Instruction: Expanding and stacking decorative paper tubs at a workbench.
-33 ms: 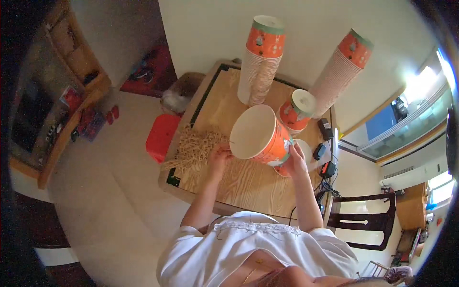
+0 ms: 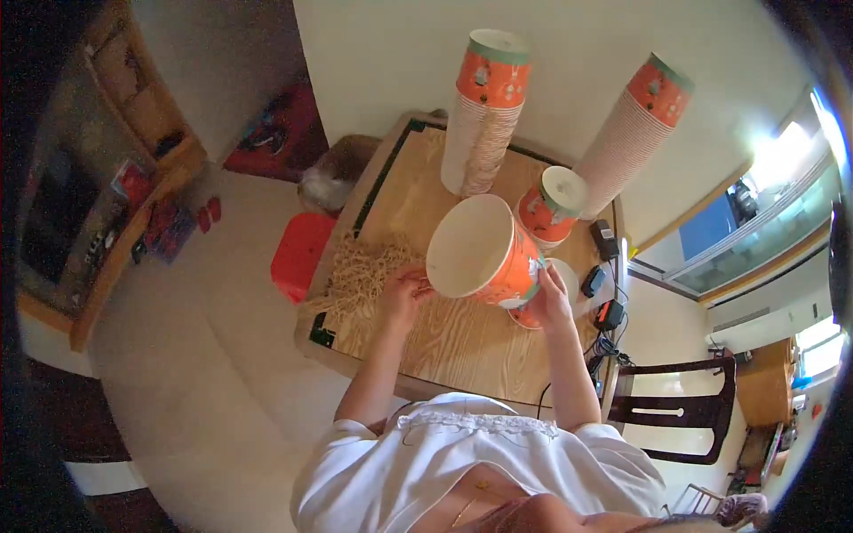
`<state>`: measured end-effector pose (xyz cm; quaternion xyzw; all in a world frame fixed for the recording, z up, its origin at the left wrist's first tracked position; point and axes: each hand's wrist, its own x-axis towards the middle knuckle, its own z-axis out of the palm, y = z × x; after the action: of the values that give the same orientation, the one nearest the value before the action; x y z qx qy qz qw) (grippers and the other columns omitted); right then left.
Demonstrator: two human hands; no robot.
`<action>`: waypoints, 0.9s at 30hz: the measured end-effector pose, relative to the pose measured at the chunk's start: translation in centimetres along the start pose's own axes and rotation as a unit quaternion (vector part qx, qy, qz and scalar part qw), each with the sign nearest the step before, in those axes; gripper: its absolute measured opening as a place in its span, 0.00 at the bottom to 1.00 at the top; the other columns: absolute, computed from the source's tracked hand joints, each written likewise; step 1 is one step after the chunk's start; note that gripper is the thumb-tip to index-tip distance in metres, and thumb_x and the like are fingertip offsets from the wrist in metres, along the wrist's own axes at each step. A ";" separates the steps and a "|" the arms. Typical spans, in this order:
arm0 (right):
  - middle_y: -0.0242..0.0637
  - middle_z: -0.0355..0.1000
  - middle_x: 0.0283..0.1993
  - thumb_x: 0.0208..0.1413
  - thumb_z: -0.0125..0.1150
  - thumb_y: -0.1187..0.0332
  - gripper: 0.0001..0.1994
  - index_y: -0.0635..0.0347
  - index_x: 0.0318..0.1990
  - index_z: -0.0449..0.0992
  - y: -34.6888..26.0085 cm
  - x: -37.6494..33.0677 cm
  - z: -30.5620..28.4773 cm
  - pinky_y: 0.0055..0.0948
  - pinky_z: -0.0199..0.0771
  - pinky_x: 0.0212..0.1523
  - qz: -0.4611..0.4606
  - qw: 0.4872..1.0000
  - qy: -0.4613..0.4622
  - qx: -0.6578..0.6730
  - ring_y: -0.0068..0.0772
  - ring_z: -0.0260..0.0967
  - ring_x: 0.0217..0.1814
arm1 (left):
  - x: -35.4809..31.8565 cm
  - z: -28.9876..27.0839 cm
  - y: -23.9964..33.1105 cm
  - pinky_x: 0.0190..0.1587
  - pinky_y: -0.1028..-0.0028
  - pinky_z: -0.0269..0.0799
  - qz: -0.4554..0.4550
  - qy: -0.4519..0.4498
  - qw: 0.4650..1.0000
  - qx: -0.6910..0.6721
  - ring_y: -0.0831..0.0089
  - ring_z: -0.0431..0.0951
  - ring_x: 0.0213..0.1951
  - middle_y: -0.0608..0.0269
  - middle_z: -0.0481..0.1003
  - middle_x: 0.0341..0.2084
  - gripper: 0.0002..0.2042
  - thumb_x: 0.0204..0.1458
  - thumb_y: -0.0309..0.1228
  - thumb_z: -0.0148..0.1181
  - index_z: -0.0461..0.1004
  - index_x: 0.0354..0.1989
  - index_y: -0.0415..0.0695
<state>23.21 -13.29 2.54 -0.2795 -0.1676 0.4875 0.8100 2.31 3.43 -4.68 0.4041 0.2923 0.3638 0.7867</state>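
Note:
A large paper bucket (image 2: 511, 271), orange with a green base band and a white inside, is tilted above the table with its mouth toward the left. My right hand (image 2: 553, 298) grips it near the base. At the left side of its rim is my left hand (image 2: 404, 295), fingers pinched together; what they hold, if anything, is too small to make out. A tangled heap of beige cord pieces (image 2: 360, 275) lies beside my left hand. Behind and below the held bucket, another orange bucket (image 2: 526, 318) shows only in part.
Two tall stacks of nested buckets, one at the left (image 2: 484, 133) and one at the right (image 2: 635, 133), stand at the table's far side. A shorter stack (image 2: 546, 213) is nearer. Black adapters (image 2: 604, 240) and cables line the right edge. A red stool (image 2: 302, 253) and dark chair (image 2: 680, 409) flank the table.

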 end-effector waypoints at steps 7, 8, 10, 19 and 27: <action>0.31 0.70 0.40 0.54 0.54 0.74 0.12 0.60 0.46 0.65 -2.6 1.2 3.0 0.26 0.67 0.44 -0.053 0.947 -0.011 -0.317 0.20 0.66 0.40 | -2.3 4.5 6.2 0.38 0.77 0.69 0.121 -0.012 0.987 0.101 0.77 0.72 0.35 0.66 0.72 0.36 0.10 0.55 0.29 0.50 0.69 0.44 0.40; 0.31 0.70 0.40 0.54 0.54 0.74 0.12 0.60 0.46 0.65 -2.5 1.3 2.5 0.26 0.67 0.44 -0.053 0.947 -0.011 -0.316 0.20 0.66 0.40 | -3.4 6.5 7.8 0.38 0.78 0.68 0.102 -0.122 0.985 0.072 0.78 0.72 0.35 0.66 0.72 0.37 0.11 0.55 0.28 0.51 0.68 0.45 0.39; 0.26 0.68 0.34 0.52 0.57 0.74 0.10 0.58 0.42 0.66 -2.5 2.1 1.9 0.23 0.64 0.41 -0.047 0.905 -0.035 -0.422 0.19 0.63 0.36 | -4.0 7.8 7.9 0.39 0.79 0.67 0.082 -0.174 0.973 0.128 0.80 0.71 0.36 0.66 0.72 0.36 0.13 0.54 0.26 0.51 0.66 0.48 0.38; 0.39 0.68 0.35 0.43 0.62 0.75 0.10 0.62 0.35 0.70 3.1 0.9 8.5 0.32 0.67 0.38 -0.322 0.578 -0.031 -0.749 0.39 0.66 0.39 | -3.5 9.4 4.5 0.46 0.78 0.67 0.085 -0.119 0.985 0.096 0.77 0.70 0.44 0.63 0.70 0.41 0.16 0.48 0.15 0.48 0.62 0.47 0.39; 0.39 0.69 0.28 0.46 0.59 0.76 0.06 0.64 0.31 0.69 2.0 1.5 8.8 0.30 0.69 0.33 -0.244 0.692 0.062 -0.677 0.35 0.69 0.31 | -4.9 10.1 4.2 0.48 0.71 0.69 0.117 -0.070 0.990 0.023 0.70 0.71 0.45 0.62 0.70 0.43 0.22 0.48 0.23 0.53 0.60 0.53 0.44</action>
<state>17.74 -8.66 8.21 -0.7312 -0.4636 0.0086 0.5004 5.72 -3.07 4.76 0.4777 0.1957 0.4173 0.7479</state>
